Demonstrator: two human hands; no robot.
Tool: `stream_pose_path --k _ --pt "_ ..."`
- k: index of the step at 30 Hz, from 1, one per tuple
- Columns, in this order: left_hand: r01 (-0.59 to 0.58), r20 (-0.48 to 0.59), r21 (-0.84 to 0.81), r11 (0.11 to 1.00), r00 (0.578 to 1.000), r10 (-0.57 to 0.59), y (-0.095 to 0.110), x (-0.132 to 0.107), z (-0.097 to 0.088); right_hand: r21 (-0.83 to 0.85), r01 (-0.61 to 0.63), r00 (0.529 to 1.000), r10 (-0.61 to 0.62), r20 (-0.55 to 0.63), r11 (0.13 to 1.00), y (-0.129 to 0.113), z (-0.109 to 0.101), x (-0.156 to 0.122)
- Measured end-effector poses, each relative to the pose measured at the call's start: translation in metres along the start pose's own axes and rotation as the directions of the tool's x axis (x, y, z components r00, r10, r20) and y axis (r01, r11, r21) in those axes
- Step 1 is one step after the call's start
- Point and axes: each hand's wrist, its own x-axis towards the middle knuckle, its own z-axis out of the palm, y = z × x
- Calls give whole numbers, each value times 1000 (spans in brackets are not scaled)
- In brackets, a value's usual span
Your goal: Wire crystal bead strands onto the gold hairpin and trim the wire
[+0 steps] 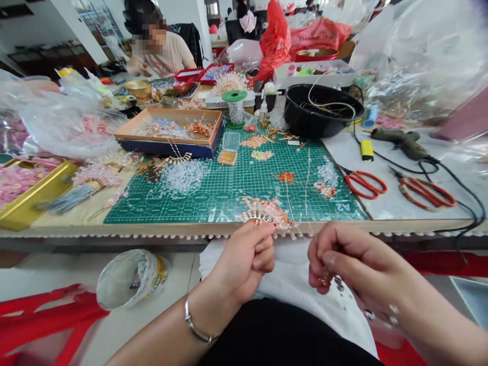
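Note:
My left hand (244,259) pinches a fan-shaped gold wire ornament (259,217) strung with coral and pink beads, just above the table's front edge. My right hand (354,264) is closed around a small gold beaded piece (325,278), which its fingers partly hide. Several clear beads (337,283) hang on a thread below those fingers. A thin wire (307,198) rises from near my right hand across the green cutting mat (229,207). A white cloth (290,274) lies over my lap beneath both hands. A metal bangle (194,321) circles my left wrist.
Clear beads, gold pieces and a box of ornaments (168,132) cover the mat and table. Red-handled scissors (366,184), a glue gun (400,142) and a black bowl (322,111) stand to the right. A co-worker (163,48) works across the table. A plastic tub (131,278) sits on the floor.

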Motion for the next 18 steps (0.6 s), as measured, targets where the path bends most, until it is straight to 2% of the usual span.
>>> stream_pose_path --k 3,7,14,18 --pt "-13 13 19 1000 1000 13 -7 -1 1 85 -63 998 61 29 994 23 15 -3" --pt "-78 54 61 995 996 75 -13 -4 -1 134 -87 995 80 55 987 35 19 -3" --pt "-96 38 67 993 995 94 -15 -4 -3 -97 -87 994 94 63 991 41 16 -9" --pt "-65 81 108 992 995 56 -17 -3 -5 -122 -190 978 199 66 974 40 23 -8"
